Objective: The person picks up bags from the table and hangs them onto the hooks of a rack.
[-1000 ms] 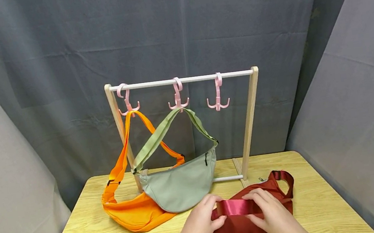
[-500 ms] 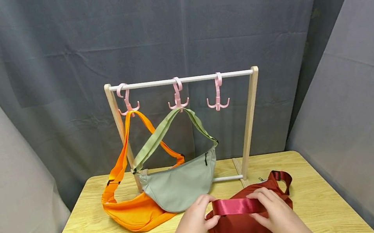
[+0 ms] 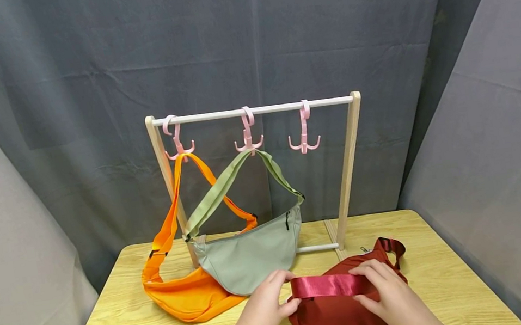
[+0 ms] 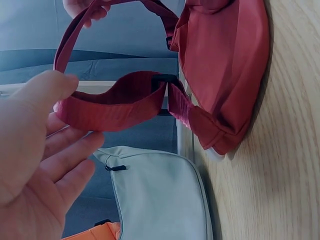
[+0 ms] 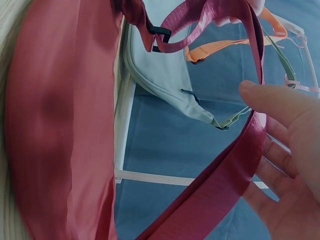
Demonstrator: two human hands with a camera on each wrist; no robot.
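Note:
A dark red shoulder bag [image 3: 343, 323] rests on the table at the front right, its shiny strap [image 3: 326, 285] raised in a loop above it. My left hand [image 3: 262, 309] pinches the strap's left end between thumb and fingers. At the right end, my right hand [image 3: 390, 294] pinches the same strap. In the left wrist view a black buckle [image 4: 164, 79] joins the strap near the bag's corner. The right wrist view shows my thumb and fingers [image 5: 277, 162] on either side of the strap, with the bag [image 5: 55, 120] hanging down to the tabletop.
Behind the hands stands a wooden rack with a white rail [image 3: 273, 108]. A sage green bag [image 3: 253, 257] and an orange bag [image 3: 194, 297] hang by their straps from two pink hooks. A third pink hook [image 3: 303, 129] on the right bears nothing. Grey cloth surrounds the table.
My left hand has shifted left and slightly up, my right hand a little right. The strap between them is stretched wider, and the strap loop at the bag's far right has drawn in slightly.

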